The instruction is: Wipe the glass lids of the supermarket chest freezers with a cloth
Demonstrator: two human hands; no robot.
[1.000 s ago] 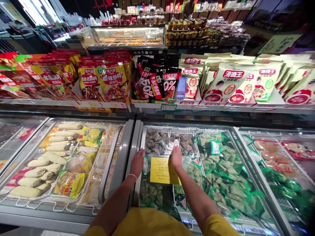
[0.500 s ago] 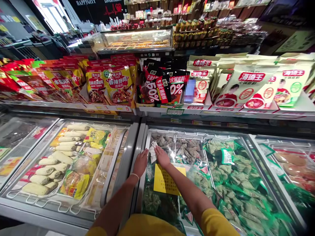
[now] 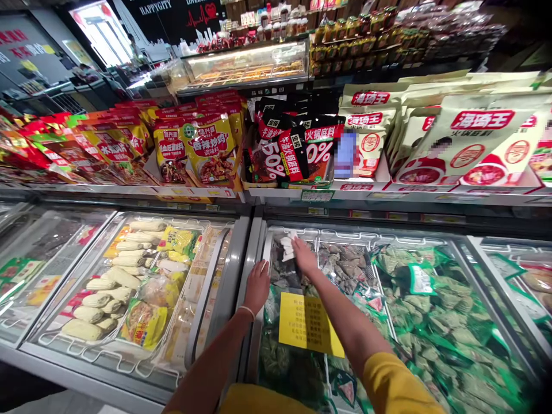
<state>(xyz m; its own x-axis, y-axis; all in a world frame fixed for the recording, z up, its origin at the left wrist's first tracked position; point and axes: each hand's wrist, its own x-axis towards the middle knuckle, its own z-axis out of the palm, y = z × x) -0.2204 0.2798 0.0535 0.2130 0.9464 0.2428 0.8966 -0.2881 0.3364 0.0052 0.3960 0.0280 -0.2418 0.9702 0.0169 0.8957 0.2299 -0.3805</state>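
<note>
My right hand [image 3: 304,257] presses a crumpled white paper tissue [image 3: 288,247] against the glass lid [image 3: 297,280] of the freezer, near its far left corner. Its fingers lie over the tissue's right side. My left hand [image 3: 257,286] rests on the metal frame at the lid's left edge, fingers stretched out, with nothing in it. A yellow paper notice [image 3: 302,322] with printed lines lies on the lid under my right forearm. Below the glass, green-netted bundles [image 3: 431,328] and dark wrapped pieces [image 3: 345,260] fill wire baskets.
A second freezer [image 3: 241,276] on the left holds corn cobs [image 3: 97,300] and yellow packets [image 3: 179,240]. Behind both runs a shelf edge [image 3: 194,192] lined with red-yellow pouches [image 3: 211,150], black packets [image 3: 276,158] and cream pouches [image 3: 478,144]. Farther back stands a glass display case [image 3: 250,63].
My right hand has slid the tissue to the right and slightly farther away, apart from my left hand. The left hand stays on the frame. The whole view has shifted slightly.
</note>
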